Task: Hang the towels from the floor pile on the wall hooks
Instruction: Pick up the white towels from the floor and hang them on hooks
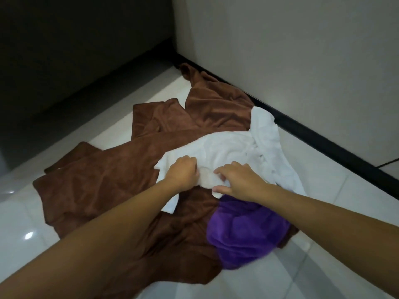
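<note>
A pile of towels lies on the white tiled floor by the wall. A white towel is spread on top of a large brown towel, and a purple towel is bunched at the near right. My left hand grips the white towel's near edge with curled fingers. My right hand pinches the same edge just to the right, its fingers bent into the cloth. No wall hooks are in view.
A pale wall with a black skirting board runs along the right behind the pile. A dark panel stands at the back left. Glossy white floor tiles surround the towels.
</note>
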The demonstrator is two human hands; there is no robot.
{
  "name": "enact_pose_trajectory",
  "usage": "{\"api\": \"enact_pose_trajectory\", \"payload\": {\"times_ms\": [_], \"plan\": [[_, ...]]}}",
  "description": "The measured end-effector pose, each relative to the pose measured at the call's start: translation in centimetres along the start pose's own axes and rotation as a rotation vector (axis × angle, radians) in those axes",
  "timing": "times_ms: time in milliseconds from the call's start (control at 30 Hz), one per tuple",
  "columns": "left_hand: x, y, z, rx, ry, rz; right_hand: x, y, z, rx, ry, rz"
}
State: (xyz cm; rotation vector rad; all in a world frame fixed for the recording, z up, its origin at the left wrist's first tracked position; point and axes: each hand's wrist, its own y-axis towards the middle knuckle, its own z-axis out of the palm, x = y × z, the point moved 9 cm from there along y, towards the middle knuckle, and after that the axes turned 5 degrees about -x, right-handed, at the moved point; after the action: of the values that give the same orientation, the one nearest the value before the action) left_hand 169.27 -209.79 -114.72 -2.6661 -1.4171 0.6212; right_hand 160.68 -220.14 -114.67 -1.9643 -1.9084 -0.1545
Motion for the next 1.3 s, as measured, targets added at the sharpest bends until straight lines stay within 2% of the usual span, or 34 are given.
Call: {"api": "enact_pose_trajectory", "payload": {"times_ms": [67, 133, 300, 433, 500, 600, 700, 767, 833, 933, 1033, 1133, 1300], "plan": [[-0.2, 0.2, -2.5, -0.086, -0.278, -0.059, 0.5, -0.1, -0.2, -0.025, -0.102, -0.057], [0.3, 0.4, -5.3, -0.169, -0.457, -0.128, 0.8, -0.4, -0.4, -0.046, -0.158, -0.093], [4.5, 0.7, -10.4, -0.332, -0.521, -0.261, -1.3, -1.3, -1.0, -0.039, -0.156, -0.065], [5.6, 0.4, -12.8, -0.408, -0.568, -0.246, -3.1, -1.1, -2.6, -0.095, -0.158, -0.028], [4.2, 0.1, -13.2, -0.371, -0.573, -0.124, -3.8, -0.8, -4.2, -0.169, 0.055, 0.005], [-0.1, -0.5, -11.5, -0.133, -0.498, 0.173, -2.7, -0.2, -7.0, -0.258, 0.337, -0.026], [-3.8, -1.5, -9.1, 0.080, -0.464, 0.341, -0.6, 0.6, -8.4, -0.226, 0.419, -0.037], [-5.2, -1.8, -7.7, 0.159, -0.450, 0.363, 0.5, 1.0, -8.5, -0.173, 0.421, -0.042], [-5.8, -1.7, -7.0, 0.159, -0.428, 0.344, 0.9, 1.2, -8.8, -0.172, 0.439, -0.026], [-6.1, -1.3, -7.2, 0.041, -0.393, 0.350, 0.4, 1.4, -9.9, -0.272, 0.487, 0.038], [-5.9, -1.3, -8.3, 0.005, -0.539, 0.304, -0.4, 1.7, -10.5, -0.306, 0.560, 0.081], [-4.9, -1.1, -10.3, -0.006, -0.682, 0.234, -0.8, 1.5, -10.6, -0.290, 0.589, 0.027], [3.2, 0.1, -14.7, -0.440, -0.935, -0.285, -3.2, 0.0, -10.9, -0.372, 0.511, 0.031]]}}
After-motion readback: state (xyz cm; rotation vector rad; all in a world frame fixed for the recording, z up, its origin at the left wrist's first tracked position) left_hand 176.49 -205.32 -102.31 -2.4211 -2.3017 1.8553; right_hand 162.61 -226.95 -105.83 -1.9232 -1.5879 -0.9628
